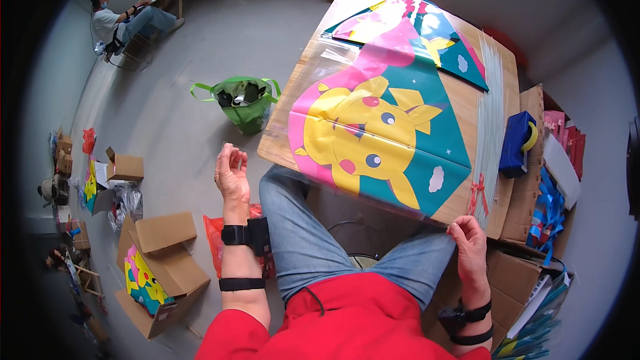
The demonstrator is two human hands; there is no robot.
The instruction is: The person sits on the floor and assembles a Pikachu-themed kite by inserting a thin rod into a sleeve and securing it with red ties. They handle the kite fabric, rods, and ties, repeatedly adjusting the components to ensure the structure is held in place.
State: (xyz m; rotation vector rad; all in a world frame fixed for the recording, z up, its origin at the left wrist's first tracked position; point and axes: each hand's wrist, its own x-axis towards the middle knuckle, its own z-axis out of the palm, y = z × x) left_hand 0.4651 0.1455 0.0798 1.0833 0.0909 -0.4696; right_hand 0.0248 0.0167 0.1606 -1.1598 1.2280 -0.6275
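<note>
A printed plastic kite sheet (353, 127) lies on the wooden table (283, 110), with a yellow cartoon animal on pink and dark green. Its near edge hangs at the table's front. My left hand (232, 172) is raised off the table's near left corner, fingers curled in; whatever they hold, if anything, is too small to make out. By the near right corner, my right hand (471, 243) has thumb and fingertips pinched together. What lies between them cannot be seen. A bundle of thin pale rods (492, 127) stretches along the table's right side, with a red tie (477, 195) near its end.
More folded kite sheets (460, 60) lie at the far side. A blue tape dispenser (517, 143) stands right of the table, near cardboard boxes (513, 280). On the floor are a green bag (243, 117) and an open carton (177, 260). A seated person (117, 23) works far left.
</note>
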